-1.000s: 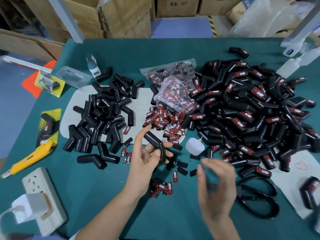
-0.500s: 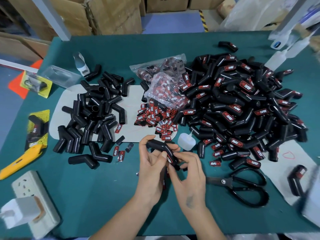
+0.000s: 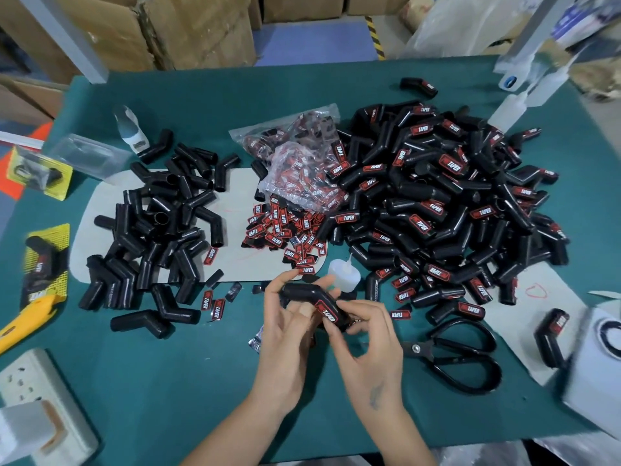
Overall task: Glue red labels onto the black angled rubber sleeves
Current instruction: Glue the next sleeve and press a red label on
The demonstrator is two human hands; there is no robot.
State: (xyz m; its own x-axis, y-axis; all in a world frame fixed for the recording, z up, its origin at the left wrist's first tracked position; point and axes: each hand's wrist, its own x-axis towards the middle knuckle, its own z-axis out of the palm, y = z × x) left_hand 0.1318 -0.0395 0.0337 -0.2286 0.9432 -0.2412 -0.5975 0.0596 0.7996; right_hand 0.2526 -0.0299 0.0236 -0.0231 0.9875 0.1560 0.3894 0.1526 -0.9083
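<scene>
My left hand (image 3: pixel 289 326) grips a black angled rubber sleeve (image 3: pixel 304 292) above the green table near its front. A red label (image 3: pixel 326 312) lies on the sleeve's lower leg. My right hand (image 3: pixel 368 341) pinches that lower end with thumb and fingers, beside the label. A heap of unlabelled sleeves (image 3: pixel 154 227) lies to the left. A much larger heap of labelled sleeves (image 3: pixel 447 203) fills the right. Loose red labels (image 3: pixel 285 230) lie between them, below a clear bag of labels (image 3: pixel 295 163). A small white glue bottle (image 3: pixel 342 274) stands just behind my hands.
Black scissors (image 3: pixel 460 354) lie right of my hands. A yellow utility knife (image 3: pixel 23 321) and a white power strip (image 3: pixel 37 398) sit at the left front. A grey mat (image 3: pixel 235 260) lies under the unlabelled heap. Cardboard boxes (image 3: pixel 188 28) stand behind the table.
My right hand came in from the lower right and met the sleeve, which now carries a red label. My left hand lowered the sleeve slightly toward the table front.
</scene>
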